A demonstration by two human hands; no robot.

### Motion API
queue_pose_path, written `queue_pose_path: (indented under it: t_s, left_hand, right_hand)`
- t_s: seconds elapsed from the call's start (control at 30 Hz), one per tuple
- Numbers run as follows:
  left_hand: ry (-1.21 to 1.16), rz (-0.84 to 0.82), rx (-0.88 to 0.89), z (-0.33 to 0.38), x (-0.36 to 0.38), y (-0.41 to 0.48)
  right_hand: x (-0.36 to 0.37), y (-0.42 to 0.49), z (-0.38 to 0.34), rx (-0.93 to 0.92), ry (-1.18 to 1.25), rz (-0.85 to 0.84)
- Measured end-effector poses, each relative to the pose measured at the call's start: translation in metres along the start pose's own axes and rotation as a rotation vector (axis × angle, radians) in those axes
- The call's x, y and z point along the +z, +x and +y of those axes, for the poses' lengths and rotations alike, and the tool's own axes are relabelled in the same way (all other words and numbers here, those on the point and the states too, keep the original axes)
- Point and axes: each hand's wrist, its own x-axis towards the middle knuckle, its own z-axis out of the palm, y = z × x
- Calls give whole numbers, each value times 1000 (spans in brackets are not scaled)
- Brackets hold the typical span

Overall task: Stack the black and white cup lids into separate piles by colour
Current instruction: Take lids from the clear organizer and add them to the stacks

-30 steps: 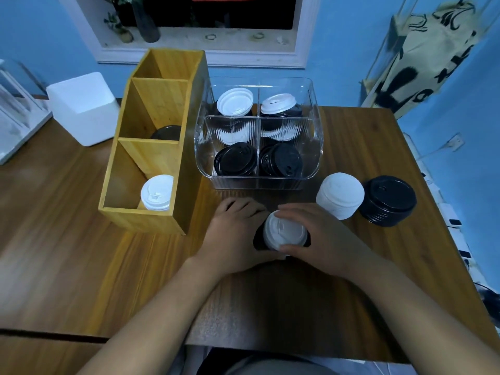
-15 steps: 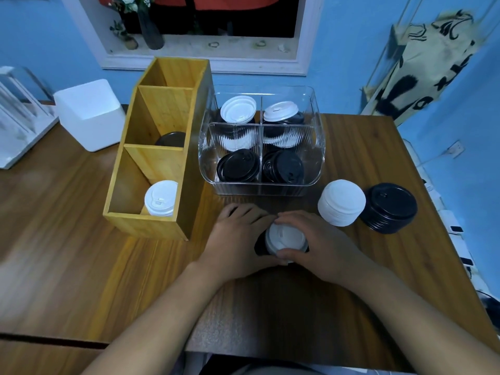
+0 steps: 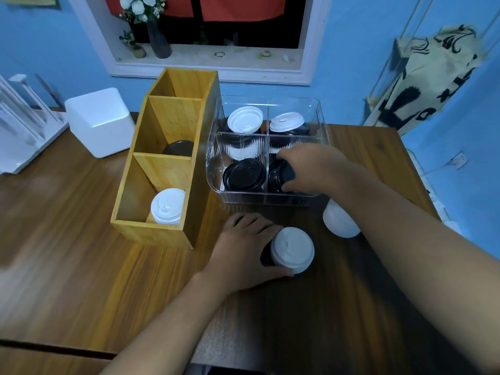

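Head view, the only one. Left hand rests on the table, with fingers and thumb curled round a small stack. White lid is on top and a black lid shows under it at the left edge. The stack sits on the table just in front of the clear bin.

Right hand is down in the bin's front right compartment. Fingers are over the far edge and thumb at the near edge of the black stack there, gripping it.

Other bin compartments:
- Front left: black pile.
- Back left: white pile.
- Back right: white-topped pile, dark lids under it.

Loose white stack stands on the table right of the held one, partly hidden by the right forearm.

Wooden organiser sits left of the bin; can't tell if they touch. Its near compartment holds boxed white lids, the middle one a dark lid. White box is further left.
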Motion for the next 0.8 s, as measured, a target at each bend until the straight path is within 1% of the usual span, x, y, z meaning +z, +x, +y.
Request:
queue_pose_path:
  t_s: [0.1,0.23,0.33,0.43,0.47,0.5,0.53,0.6,0.7,0.8]
  left_hand:
    - [-4,-18,-4,0,-2,0]
    - [-8,-41,-13,0,-3,1]
    - [-11,-34,-12,-1,-2,0]
    - [-7,-9,-1,-1,0,0]
    - [-6,4,5,-1,0,0]
    - [-5,19,11,-2,1,0]
    - [-6,35,17,-2,2,0]
    - [-3,55,24,-2,3,-1]
    - [1,64,26,-2,3,-1]
    - [8,62,19,-1,2,1]
  right_hand:
    - [2,12,-4,1,-111,-86]
    - [7,13,-6,-12,-51,-51]
    - [-3,-6,0,-15,100,62]
    - [-19,-49,5,6,319,269]
    - [-22,-68,6,20,379,311]
    - [-24,-89,6,41,432,313]
    - [-25,-109,5,67,479,275]
    - [-14,-145,1,126,507,126]
    - [22,-177,-6,175,373,-64]
    - [61,-189,-8,267,269,-131]
